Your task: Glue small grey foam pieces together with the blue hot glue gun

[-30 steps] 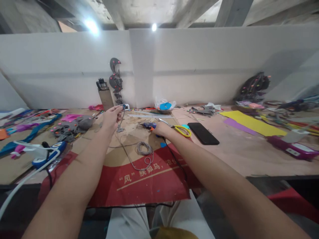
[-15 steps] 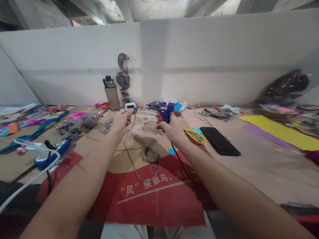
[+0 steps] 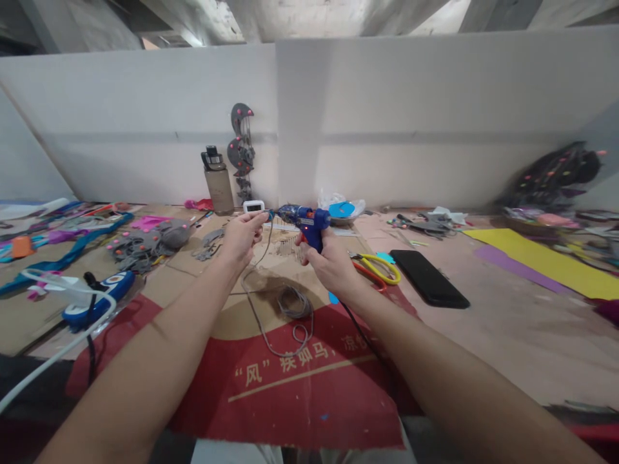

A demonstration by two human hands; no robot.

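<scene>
My right hand (image 3: 329, 264) is closed around the grip of a blue glue gun (image 3: 305, 222), whose nozzle points left toward my left hand. My left hand (image 3: 242, 237) pinches a small piece with a grey cord (image 3: 285, 309) hanging from it; the cord loops down in a coil on the red and tan cardboard sheet (image 3: 290, 380). The nozzle tip nearly touches the pinched piece. The gun's black cable runs down along my right forearm.
Yellow-handled scissors (image 3: 380, 265) and a black phone (image 3: 428, 278) lie right of my hands. A brown bottle (image 3: 216, 182) and a grey hanging ornament (image 3: 240, 154) stand at the wall. Grey felt pieces (image 3: 145, 241) and a blue-white device (image 3: 94, 299) lie left; yellow foam sheet (image 3: 541, 261) right.
My right hand picked the glue gun off the table, raised it and swung its nozzle left to the piece in my left hand. The view tilted slightly downward.
</scene>
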